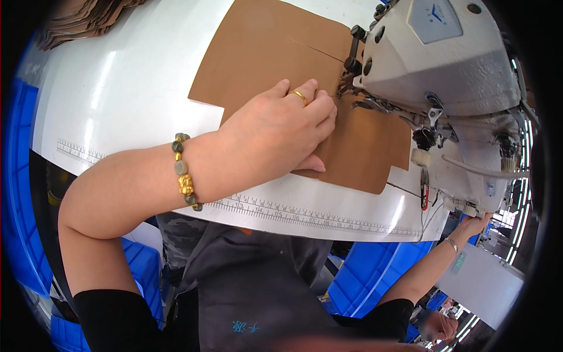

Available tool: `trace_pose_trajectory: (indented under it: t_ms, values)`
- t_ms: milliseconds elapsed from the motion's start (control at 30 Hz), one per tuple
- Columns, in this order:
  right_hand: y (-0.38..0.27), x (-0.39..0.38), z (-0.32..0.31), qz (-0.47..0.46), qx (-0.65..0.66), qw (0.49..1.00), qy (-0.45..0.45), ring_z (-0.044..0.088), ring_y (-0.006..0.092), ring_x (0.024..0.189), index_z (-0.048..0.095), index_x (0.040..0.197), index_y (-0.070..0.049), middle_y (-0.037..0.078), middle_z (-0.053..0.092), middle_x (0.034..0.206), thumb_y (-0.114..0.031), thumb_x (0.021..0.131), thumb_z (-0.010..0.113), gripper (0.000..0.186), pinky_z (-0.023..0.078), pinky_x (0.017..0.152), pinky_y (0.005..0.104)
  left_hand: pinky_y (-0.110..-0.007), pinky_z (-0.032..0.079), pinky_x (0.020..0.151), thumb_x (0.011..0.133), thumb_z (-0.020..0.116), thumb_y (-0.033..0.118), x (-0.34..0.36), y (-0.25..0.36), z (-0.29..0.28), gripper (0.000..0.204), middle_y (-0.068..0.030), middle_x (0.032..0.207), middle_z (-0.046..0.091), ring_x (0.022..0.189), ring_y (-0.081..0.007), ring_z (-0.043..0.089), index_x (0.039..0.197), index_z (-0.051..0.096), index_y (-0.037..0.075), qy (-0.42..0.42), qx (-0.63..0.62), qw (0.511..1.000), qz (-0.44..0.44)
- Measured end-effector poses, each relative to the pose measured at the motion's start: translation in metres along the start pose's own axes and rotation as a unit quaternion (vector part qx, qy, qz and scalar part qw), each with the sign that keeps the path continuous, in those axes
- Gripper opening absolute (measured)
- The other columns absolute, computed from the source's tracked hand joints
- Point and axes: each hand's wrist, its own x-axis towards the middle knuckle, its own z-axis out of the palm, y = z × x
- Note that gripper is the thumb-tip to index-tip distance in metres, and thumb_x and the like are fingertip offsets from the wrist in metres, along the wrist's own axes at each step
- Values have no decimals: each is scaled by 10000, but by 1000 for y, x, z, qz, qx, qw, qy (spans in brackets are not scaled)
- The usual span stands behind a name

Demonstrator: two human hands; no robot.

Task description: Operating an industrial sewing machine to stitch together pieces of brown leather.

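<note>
A flat brown leather-like panel (258,53) with notched corners lies on the white table, its right part beneath the sewing machine head (446,76). My left hand (281,126) rests palm down on the panel, fingers lying on it just left of the needle area. A dark line runs across the panel toward the presser foot, which is partly hidden by machine parts. Over on the right, my right hand (478,224) reaches up to the machine's right end beside a ridged knob (466,206). Its fingers are mostly hidden there.
A printed ruler (281,214) runs along the white table's front edge. Small red-handled thread snips (424,190) lie near the machine base. Stacked brown pieces (82,20) sit at the far left. Blue crates (375,270) stand below the table, and another person (437,325) is at lower right.
</note>
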Motion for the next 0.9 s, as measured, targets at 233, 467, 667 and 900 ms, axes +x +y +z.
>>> trace_pose_trajectory:
  t_ms: [233, 467, 667, 900]
  values:
    - [0, 3, -5, -7, 10, 1000, -3, 632, 329, 1228, 552, 1415, -18, 159, 614, 1369, -373, 1093, 460, 488, 578, 980, 508, -390, 462, 1111, 838, 734, 519, 0, -1, -1, 743, -93, 1341, 609, 1325, -270, 544, 1365, 592, 15, -7, -6, 1000, 4]
    - [-1, 10, -8, 19, -16, 1000, 6, 640, 300, 1214, 566, 1396, 8, 148, 638, 1340, -351, 1091, 491, 477, 567, 980, 460, -392, 457, 1116, 837, 735, 513, -1, -1, -3, 752, -78, 1324, 610, 1337, -274, 538, 1371, 589, 4, -17, -4, 1000, 8]
    - [-1, 23, -21, -4, -18, 1000, 6, 641, 275, 1211, 585, 1377, 20, 151, 646, 1336, -347, 1098, 502, 469, 554, 995, 420, -369, 466, 1099, 827, 742, 514, 1, -3, -3, 744, -89, 1305, 610, 1313, -264, 546, 1350, 602, 4, -7, -14, 1000, 13]
    - [3, 17, -13, -12, -32, 999, 10, 634, 303, 1225, 571, 1387, 27, 156, 629, 1361, -366, 1098, 483, 496, 554, 1003, 429, -359, 473, 1087, 821, 747, 512, 0, -3, -2, 741, -88, 1294, 611, 1304, -256, 549, 1349, 604, 13, -1, -6, 1000, 11]
